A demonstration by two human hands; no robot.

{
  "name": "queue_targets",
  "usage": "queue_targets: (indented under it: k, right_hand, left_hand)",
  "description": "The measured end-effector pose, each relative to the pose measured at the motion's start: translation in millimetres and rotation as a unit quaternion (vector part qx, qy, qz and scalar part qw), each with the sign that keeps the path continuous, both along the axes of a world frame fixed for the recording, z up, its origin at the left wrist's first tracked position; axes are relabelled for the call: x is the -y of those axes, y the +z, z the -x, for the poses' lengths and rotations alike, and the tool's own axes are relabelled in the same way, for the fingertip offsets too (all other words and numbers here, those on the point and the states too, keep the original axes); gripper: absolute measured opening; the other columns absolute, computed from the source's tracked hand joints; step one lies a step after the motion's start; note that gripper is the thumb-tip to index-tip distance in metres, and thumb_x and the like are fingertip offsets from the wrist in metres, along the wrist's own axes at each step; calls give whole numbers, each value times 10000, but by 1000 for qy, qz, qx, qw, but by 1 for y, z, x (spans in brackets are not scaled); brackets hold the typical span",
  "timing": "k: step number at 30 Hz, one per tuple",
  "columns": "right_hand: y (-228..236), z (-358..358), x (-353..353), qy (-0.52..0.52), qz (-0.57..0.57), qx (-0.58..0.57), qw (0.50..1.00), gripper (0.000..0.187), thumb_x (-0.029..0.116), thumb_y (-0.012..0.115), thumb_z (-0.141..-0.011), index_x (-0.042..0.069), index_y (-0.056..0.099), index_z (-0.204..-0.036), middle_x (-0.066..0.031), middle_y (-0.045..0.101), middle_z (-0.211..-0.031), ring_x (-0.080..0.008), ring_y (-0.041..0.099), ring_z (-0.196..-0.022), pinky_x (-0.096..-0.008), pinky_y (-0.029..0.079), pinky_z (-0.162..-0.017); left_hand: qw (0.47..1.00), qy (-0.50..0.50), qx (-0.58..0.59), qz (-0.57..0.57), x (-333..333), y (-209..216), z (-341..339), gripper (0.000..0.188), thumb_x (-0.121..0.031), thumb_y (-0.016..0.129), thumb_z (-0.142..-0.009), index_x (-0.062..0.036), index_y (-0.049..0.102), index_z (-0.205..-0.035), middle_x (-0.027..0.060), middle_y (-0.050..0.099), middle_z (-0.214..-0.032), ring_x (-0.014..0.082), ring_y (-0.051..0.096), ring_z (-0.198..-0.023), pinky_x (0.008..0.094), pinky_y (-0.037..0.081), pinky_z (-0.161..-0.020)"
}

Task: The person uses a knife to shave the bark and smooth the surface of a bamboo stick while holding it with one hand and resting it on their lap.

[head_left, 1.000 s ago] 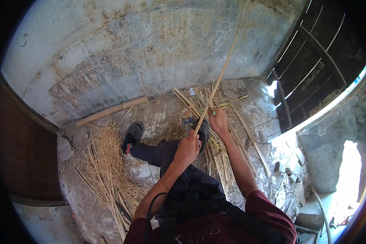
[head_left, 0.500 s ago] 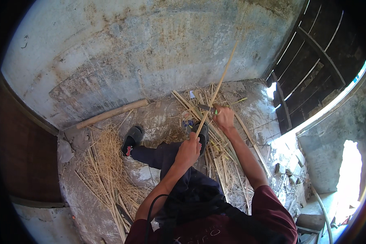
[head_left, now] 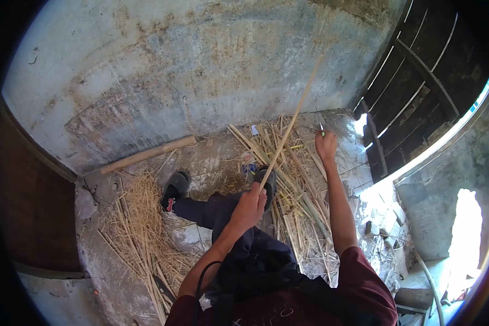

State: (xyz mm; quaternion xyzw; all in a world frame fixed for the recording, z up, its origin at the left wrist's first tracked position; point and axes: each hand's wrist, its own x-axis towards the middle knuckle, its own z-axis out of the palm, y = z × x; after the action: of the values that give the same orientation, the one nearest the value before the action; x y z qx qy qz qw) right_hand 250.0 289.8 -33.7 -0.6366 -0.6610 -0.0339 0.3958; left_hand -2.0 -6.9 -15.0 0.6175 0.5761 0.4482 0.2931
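My left hand [head_left: 249,206] is closed round the lower end of a long, thin bamboo strip [head_left: 288,133], above my knee. The strip slants up and away to the right, its far end reaching in front of the wall. Off to the strip's right, my right hand [head_left: 326,146] grips a knife [head_left: 321,129] with some green on its handle. The blade points away from me and is apart from the strip. Below the strip, split bamboo pieces [head_left: 304,198] lie heaped beside my right shoe [head_left: 264,179].
Fine shavings [head_left: 146,217] and long strips pile up on the left. A thick bamboo pole [head_left: 149,154] lies along the foot of the stained wall [head_left: 201,70]. Dark wooden boards [head_left: 418,81] stand at the right, with rubble [head_left: 388,231] below. My left shoe [head_left: 175,187] rests on the floor.
My right hand with the knife has moved right and away from me, off the bamboo strip. My left hand and the strip have stayed nearly in place.
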Motion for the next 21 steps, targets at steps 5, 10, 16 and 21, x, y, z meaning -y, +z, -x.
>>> queue_targets:
  k: [5, 10, 16, 21]
  right_hand:
    - [-22, -31, 28, 209, 302, -307, 878, 301, 283, 601, -972, 59, 800, -1000, -58, 594, -622, -201, 531, -495, -377, 397, -479]
    - [35, 43, 111, 342, 358, -568, 657, 501, 342, 534, -1075, -21, 582, -1418, 17, 531, -749, -37, 305, -487, -246, 228, -458]
    - [86, 73, 148, 377, 288, -526, 706, 404, 316, 610, -1095, 23, 666, -1368, 56, 510, -768, -18, 303, -505, -225, 216, -484]
    - [99, 78, 157, 383, 261, -510, 724, 343, 195, 695, -1055, 48, 672, -1364, 106, 453, -741, -2, 296, -527, -225, 203, -493]
  left_hand:
    - [991, -77, 111, 17, -13, -6, -5, 288, -273, 518, -1155, 10, 523, -1101, 111, 517, -662, 237, 535, -558, 401, 399, -559]
    - [933, -160, 303, 108, -1, 0, 12, 291, -306, 437, -1192, -64, 517, -1051, -66, 342, -707, 35, 309, -533, 275, 275, -488]
    - [891, -198, 375, 160, 4, 17, 14, 355, -382, 384, -1200, -95, 504, -1031, -82, 321, -705, 21, 263, -486, 223, 249, -435]
    - [891, -233, 332, 206, 10, 33, 30, 512, -533, 315, -1183, -84, 539, -1083, -58, 365, -708, 41, 385, -493, 222, 397, -466]
